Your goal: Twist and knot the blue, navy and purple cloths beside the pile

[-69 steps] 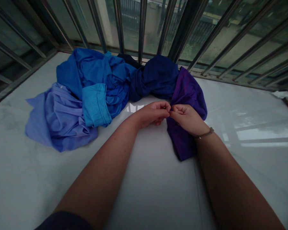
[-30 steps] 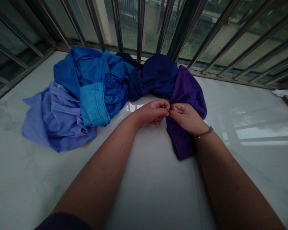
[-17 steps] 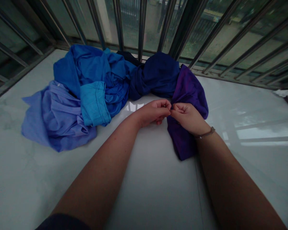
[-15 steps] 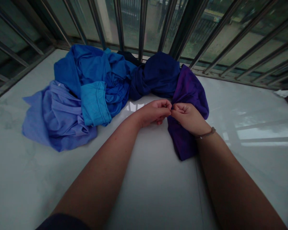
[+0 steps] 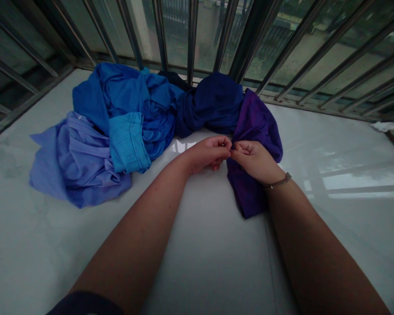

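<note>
Head view: left hand [image 5: 208, 153] and right hand [image 5: 258, 162], the latter with a bracelet [image 5: 278, 183] at the wrist, thumbs and forefingers pinched closed, fingertips meeting; whether anything is held between them cannot be told. Purple cloth [image 5: 261, 118], one piece, behind and beneath the right hand, lying on a glossy white surface [image 5: 210, 245]. Navy cloth [image 5: 219, 103], bunched, adjoining the purple at left. Blue cloth [image 5: 124, 87], crumpled, with a turquoise section [image 5: 128, 142] in front. Lavender cloth [image 5: 82, 162], rumpled, far left. Metal bars [image 5: 191, 39], in a row behind the cloths.
</note>
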### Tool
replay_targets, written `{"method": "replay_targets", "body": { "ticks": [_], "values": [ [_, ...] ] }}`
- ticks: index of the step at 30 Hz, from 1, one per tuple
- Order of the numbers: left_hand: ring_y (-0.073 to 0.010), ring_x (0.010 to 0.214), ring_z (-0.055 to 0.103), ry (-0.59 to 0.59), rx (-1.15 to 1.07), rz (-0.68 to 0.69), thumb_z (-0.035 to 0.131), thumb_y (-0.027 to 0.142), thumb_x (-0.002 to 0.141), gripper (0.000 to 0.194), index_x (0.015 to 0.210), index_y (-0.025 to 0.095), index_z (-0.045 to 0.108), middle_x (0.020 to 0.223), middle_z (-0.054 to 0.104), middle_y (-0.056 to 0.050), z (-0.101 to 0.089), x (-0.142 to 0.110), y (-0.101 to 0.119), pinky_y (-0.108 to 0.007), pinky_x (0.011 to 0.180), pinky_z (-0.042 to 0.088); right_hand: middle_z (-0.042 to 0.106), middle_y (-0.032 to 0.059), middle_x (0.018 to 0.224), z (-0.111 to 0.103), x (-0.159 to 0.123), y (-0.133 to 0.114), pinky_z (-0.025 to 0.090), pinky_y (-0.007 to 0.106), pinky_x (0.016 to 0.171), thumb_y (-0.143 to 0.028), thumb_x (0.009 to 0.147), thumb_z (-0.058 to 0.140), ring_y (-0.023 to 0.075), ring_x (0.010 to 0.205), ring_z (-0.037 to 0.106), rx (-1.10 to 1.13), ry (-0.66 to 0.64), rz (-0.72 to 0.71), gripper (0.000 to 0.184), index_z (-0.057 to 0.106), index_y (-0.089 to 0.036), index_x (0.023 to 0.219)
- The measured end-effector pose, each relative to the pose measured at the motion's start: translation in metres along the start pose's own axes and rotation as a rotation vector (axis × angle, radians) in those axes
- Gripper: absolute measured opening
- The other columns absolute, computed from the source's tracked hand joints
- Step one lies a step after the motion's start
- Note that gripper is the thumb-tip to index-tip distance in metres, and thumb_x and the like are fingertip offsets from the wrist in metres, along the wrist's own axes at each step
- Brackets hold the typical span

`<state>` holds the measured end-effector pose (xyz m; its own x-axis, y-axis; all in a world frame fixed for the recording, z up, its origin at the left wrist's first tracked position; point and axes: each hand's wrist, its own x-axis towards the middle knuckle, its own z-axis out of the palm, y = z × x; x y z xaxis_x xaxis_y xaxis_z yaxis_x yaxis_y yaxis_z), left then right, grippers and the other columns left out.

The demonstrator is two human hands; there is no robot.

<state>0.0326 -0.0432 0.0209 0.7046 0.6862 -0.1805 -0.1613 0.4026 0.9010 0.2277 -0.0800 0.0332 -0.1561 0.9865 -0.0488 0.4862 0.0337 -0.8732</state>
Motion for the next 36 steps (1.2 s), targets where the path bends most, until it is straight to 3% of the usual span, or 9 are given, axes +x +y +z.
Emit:
{"method": "replay_targets", "body": {
  "ticks": [36],
  "values": [
    [-0.0066,0.044,0.036,0.006,-0.013,0.018,0.067,0.014,0.081,0.015,0.086,0.023,0.056,0.06,0.043,0.011,0.0,0.0002,-0.0015,-0.02,0.044,0.038,0.031,-0.0074,0.059,0.0007,0.0017,0.0009,0.019,0.026,0.051,-0.04,0.083,0.068,0.0083,0.056,0.024,0.019,0.0,-0.04,0.044,0.032,-0.026,0.063]
  ]
}}
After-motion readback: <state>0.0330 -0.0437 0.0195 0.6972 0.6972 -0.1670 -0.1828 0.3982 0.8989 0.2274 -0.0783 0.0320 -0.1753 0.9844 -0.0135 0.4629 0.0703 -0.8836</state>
